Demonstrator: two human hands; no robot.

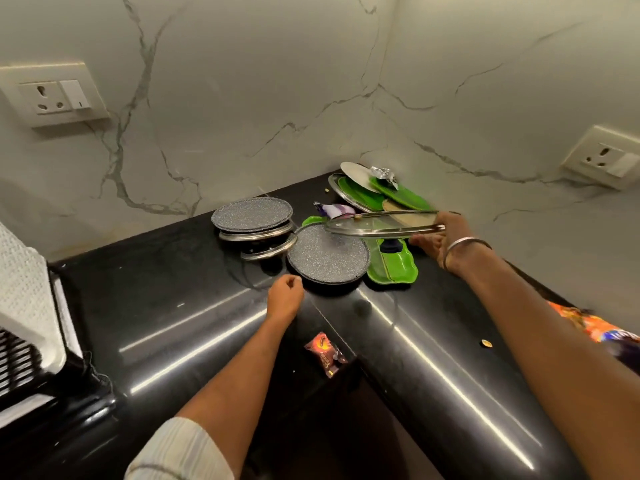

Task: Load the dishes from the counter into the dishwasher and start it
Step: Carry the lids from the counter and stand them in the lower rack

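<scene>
Wall socket (52, 98): at ten o'clock on the marble wall, well apart from the dishes.
Counter (194, 306): black and glossy, wrapping the corner; the dishes sit at about one o'clock from me.
Rear grey disc (252, 214): lies on a stack of steel-rimmed plates (258, 235), at twelve o'clock from my left hand.
My left hand (286, 293): fingers curled in loosely, holding nothing, resting at the edge of the front grey disc.
Front grey disc (328, 258): flat, just beyond my left knuckles at one o'clock; my left hand is clearly the nearer one to it.
Wrapper (325, 353): on the counter at six o'clock from that disc.
Glass lid (381, 221): lifted off the counter, nearly level, its width running nine to three; it hangs over the disc's far edge.
Green tray (393, 266): under the lid, long axis running twelve to six.
Green plates (388, 195): piled in the corner at one o'clock with a foil scrap (382, 174).
My right hand (438, 239): pinching the lid's rim at its three o'clock side, thumb on top.
Next move, as I judge it: carry the lid away leftward toward the dishwasher, not in view.
</scene>
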